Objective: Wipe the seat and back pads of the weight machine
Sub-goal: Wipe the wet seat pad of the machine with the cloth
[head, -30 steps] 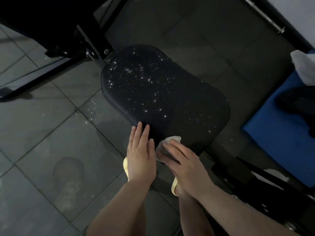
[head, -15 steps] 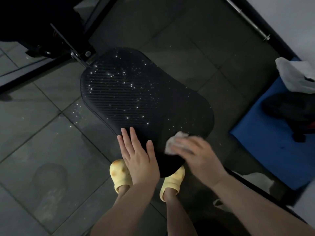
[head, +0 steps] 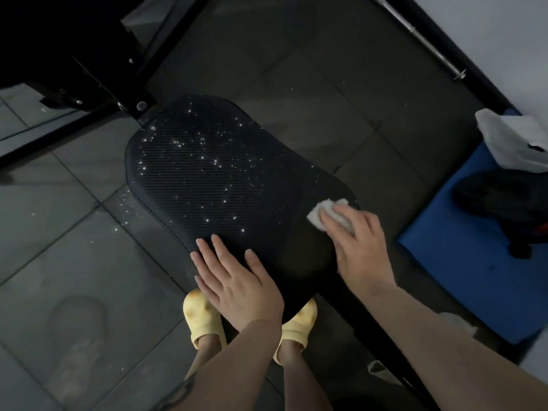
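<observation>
Head view: right hand (head: 360, 250) presses a white cloth (head: 326, 215) under curled fingers at the seat pad's (head: 225, 185) near right edge; droplets spread away up-left along its long axis. Left hand (head: 240, 287) lies flat, fingers straight, bracing the near edge.

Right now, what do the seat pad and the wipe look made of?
Seat pad: black ribbed textile or textured vinyl, matte, judging by fine parallel lines and a stitched edge; bright droplets or specks sit on it. Wipe: white, crumpled, soft; cloth or paper towel, unclear, pressed under the right hand.

Grey tiled floor (head: 74, 262) bears yellow clogs (head: 204, 318) and blue mat (head: 462, 262).
</observation>
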### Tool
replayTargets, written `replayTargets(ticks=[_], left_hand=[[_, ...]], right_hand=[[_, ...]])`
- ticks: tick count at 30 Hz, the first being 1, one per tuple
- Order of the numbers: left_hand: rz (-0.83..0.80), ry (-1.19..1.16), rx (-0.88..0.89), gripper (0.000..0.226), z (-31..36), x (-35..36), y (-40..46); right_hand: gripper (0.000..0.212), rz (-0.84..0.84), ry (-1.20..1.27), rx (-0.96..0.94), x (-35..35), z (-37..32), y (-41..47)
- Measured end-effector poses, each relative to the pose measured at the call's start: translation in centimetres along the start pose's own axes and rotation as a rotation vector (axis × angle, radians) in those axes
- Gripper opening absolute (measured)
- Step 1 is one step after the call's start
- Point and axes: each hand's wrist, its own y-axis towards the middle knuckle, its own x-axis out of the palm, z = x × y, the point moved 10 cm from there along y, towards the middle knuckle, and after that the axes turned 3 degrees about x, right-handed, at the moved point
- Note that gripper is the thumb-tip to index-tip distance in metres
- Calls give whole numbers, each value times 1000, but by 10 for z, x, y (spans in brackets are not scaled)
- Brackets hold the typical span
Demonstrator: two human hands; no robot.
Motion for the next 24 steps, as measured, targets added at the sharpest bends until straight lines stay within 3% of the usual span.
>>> replayTargets(ticks=[2, 3, 5, 7, 9, 13, 15, 17, 19, 22, 24], left_hand=[[5, 4, -1, 60, 0, 0, 0], [11, 2, 3, 60, 1, 0, 0], [19, -15, 4, 59, 0, -1, 0], [20, -26, 3, 59, -1, 0, 0], [24, -15, 9, 58, 0, 0, 0], [35, -4, 8, 58, 1, -1, -2], [34, 2, 10, 58, 1, -1, -2], [25, 5, 6, 58, 2, -1, 0], [6, 6, 11, 58, 3, -1, 1], [-48, 17, 83, 59, -2, -6, 5], [-101, 26, 163, 60, -8, -10, 9]], right_hand=[[47, 97, 71, 268, 3, -8, 13], [46, 78, 93, 265, 11, -29, 17], [43, -48, 102, -60, 33, -85, 4], [43, -140, 74, -406, 34, -97, -16], [49, -100, 41, -443, 19, -56, -9], [43, 9, 2, 84, 2, 34, 45], [39, 30, 34, 365, 11, 33, 65], [41, 24, 83, 509, 18, 13, 75], [49, 10, 103, 339, 21, -17, 74], [51, -83, 80, -185, 21, -38, 43], [53, -99, 18, -279, 12, -19, 31]])
